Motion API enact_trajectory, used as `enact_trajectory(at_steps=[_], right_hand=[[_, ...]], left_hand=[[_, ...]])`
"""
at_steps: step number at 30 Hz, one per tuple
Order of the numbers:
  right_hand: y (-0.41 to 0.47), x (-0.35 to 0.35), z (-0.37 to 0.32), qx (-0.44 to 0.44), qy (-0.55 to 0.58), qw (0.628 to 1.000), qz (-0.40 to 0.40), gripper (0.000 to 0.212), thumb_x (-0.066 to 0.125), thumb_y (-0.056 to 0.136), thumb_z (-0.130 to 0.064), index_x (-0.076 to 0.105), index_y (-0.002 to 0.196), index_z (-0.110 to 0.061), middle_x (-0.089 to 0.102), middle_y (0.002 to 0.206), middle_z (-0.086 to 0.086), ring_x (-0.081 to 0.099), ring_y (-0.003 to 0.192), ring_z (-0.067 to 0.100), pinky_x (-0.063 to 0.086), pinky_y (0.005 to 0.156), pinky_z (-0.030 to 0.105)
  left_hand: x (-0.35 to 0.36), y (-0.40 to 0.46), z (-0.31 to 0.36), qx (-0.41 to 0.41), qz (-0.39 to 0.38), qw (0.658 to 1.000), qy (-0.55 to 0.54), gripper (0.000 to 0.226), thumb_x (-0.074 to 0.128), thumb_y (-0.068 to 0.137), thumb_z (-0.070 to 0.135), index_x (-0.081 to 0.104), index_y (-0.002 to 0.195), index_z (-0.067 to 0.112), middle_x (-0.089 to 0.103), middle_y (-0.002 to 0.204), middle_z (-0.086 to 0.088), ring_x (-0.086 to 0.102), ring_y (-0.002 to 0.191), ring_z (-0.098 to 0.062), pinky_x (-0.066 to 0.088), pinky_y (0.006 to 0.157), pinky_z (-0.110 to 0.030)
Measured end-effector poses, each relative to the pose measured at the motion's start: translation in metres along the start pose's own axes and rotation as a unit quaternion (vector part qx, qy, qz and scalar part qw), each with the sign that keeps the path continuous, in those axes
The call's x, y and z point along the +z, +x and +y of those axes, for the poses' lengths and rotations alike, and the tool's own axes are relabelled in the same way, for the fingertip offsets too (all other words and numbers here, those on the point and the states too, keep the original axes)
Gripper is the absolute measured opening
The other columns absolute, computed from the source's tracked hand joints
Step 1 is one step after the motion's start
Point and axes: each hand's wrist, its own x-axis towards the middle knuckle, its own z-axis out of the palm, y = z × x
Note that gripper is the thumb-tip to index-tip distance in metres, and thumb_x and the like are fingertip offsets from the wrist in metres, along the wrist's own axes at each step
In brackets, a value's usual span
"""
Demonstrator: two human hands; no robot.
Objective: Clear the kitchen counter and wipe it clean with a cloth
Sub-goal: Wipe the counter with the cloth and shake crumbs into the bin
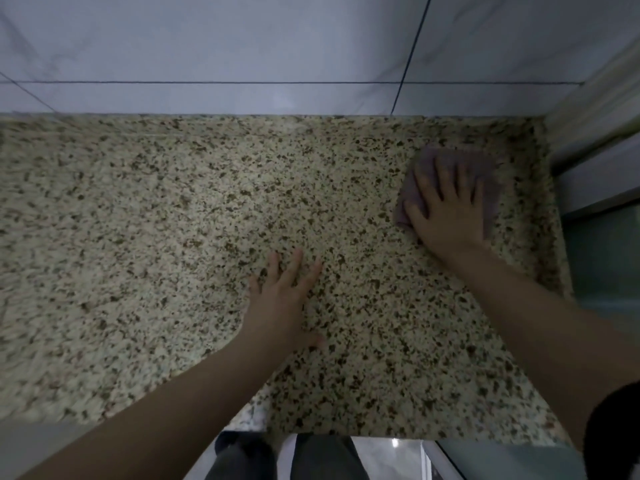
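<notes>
Right hand [446, 211], fingers spread, presses cloth [450, 161] near counter [173, 220] right edge; left hand [280, 299] flat, fingers spread.

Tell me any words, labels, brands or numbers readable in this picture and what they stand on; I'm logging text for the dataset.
None: no text can be read anywhere in this view.
The cloth under the right hand shows no tag or print.
The speckled counter, the wall tiles and the left hand bear no writing.
</notes>
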Motion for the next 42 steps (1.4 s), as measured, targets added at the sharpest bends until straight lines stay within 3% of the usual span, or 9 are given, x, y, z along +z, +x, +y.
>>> enact_trajectory(at_steps=[3,5,10,16,27,31,37,42], right_hand=[[-0.06,0.016,-0.05,-0.117,0.003,0.993,0.021,0.068,0.021,0.096,-0.062,0.005,0.158,-0.036,0.001,0.167,0.001,-0.004,0.153,0.034,0.006,0.121,0.057],[-0.079,0.025,-0.067,-0.147,0.002,0.989,0.026,0.068,0.025,0.096,-0.064,0.008,0.157,-0.038,0.003,0.167,0.0,-0.002,0.154,0.031,0.006,0.122,0.056],[-0.036,0.018,-0.071,-0.205,-0.011,0.979,0.014,0.069,0.026,0.094,-0.067,0.008,0.156,-0.041,0.007,0.167,-0.002,0.0,0.154,0.03,0.005,0.123,0.054],[-0.001,0.008,-0.09,-0.156,-0.004,0.988,-0.006,0.068,0.017,0.096,-0.068,0.003,0.157,-0.04,0.001,0.167,-0.003,-0.003,0.154,0.03,0.002,0.123,0.052],[-0.233,0.053,-0.081,-0.155,0.074,0.984,0.044,0.065,0.032,0.099,-0.062,0.014,0.157,-0.036,0.005,0.167,-0.001,0.0,0.153,0.033,0.012,0.12,0.058],[-0.255,0.053,-0.046,-0.182,0.044,0.982,0.028,0.068,0.034,0.096,-0.068,0.015,0.156,-0.041,0.006,0.167,-0.004,0.003,0.154,0.032,0.008,0.121,0.057],[-0.252,0.038,0.044,-0.009,0.0,1.0,0.006,0.066,0.023,0.096,-0.066,0.006,0.156,-0.044,0.002,0.167,-0.006,-0.003,0.153,0.032,0.005,0.116,0.068],[-0.281,0.042,0.017,0.135,0.014,0.99,0.033,0.065,0.023,0.096,-0.061,0.012,0.156,-0.04,0.007,0.167,-0.002,0.002,0.151,0.041,0.003,0.116,0.069]], left_hand=[[0.0,0.0,0.001,-0.004,0.003,1.0,0.008,0.126,0.066,0.065,0.076,-0.022,0.149,0.042,-0.031,0.159,0.005,-0.022,0.147,-0.037,0.011,0.116,-0.065],[-0.001,-0.001,0.003,-0.004,0.001,1.0,0.005,0.127,0.067,0.065,0.076,-0.022,0.149,0.042,-0.031,0.158,0.005,-0.022,0.147,-0.037,0.011,0.116,-0.066],[-0.001,-0.001,0.002,-0.002,0.005,1.0,-0.006,0.128,0.069,0.064,0.074,-0.019,0.15,0.041,-0.032,0.158,0.005,-0.023,0.147,-0.037,0.007,0.116,-0.066],[-0.003,0.0,0.002,-0.005,-0.006,1.0,-0.011,0.127,0.07,0.063,0.074,-0.016,0.151,0.041,-0.029,0.16,0.005,-0.023,0.147,-0.037,0.005,0.116,-0.067],[-0.011,-0.001,0.006,0.003,-0.017,1.0,0.013,0.127,0.073,0.063,0.071,-0.009,0.154,0.038,-0.02,0.163,0.002,-0.014,0.148,-0.04,0.017,0.111,-0.071],[-0.01,0.0,0.004,0.006,-0.024,0.999,0.028,0.127,0.069,0.061,0.077,-0.01,0.153,0.04,-0.019,0.163,0.002,-0.012,0.148,-0.041,0.02,0.112,-0.069],[-0.005,0.001,0.002,-0.012,-0.012,1.0,0.013,0.126,0.072,0.059,0.075,-0.006,0.153,0.044,-0.017,0.163,0.008,-0.014,0.149,-0.036,0.016,0.115,-0.065],[-0.008,-0.002,0.004,-0.014,-0.025,1.0,-0.006,0.126,0.074,0.061,0.072,-0.006,0.153,0.042,-0.018,0.163,0.007,-0.015,0.149,-0.034,0.016,0.117,-0.06]])
